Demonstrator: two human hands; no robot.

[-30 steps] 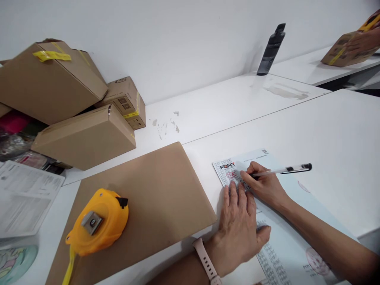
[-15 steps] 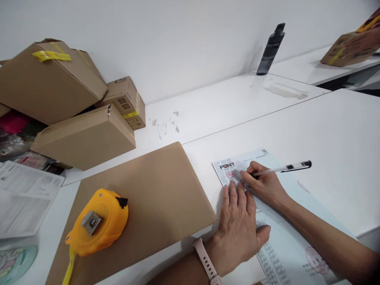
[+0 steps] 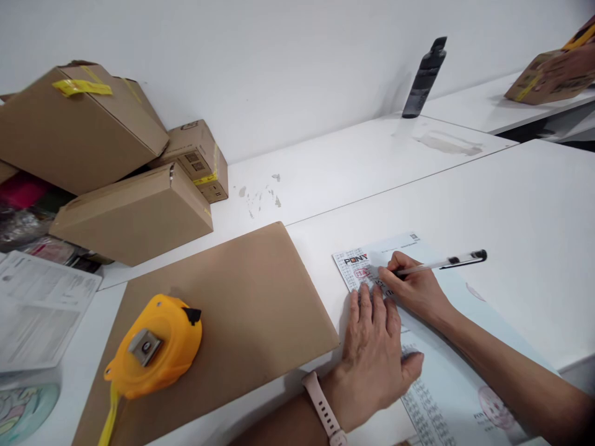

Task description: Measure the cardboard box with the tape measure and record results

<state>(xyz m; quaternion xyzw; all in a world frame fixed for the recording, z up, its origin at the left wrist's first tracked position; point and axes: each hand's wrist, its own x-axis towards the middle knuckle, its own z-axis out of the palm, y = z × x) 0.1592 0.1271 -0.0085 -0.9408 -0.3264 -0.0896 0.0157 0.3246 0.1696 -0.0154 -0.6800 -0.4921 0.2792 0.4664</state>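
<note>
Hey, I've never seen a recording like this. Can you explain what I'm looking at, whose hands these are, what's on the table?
This is one view from a camera worn on a person's head, looking down at their own bare hands. The right hand holds a pen, tip on a printed form on the white table. The left hand lies flat on that form. Left of it, a yellow tape measure sits on a flat brown package, with cardboard boxes behind. Far right, another person's hand touches a box.
</note>
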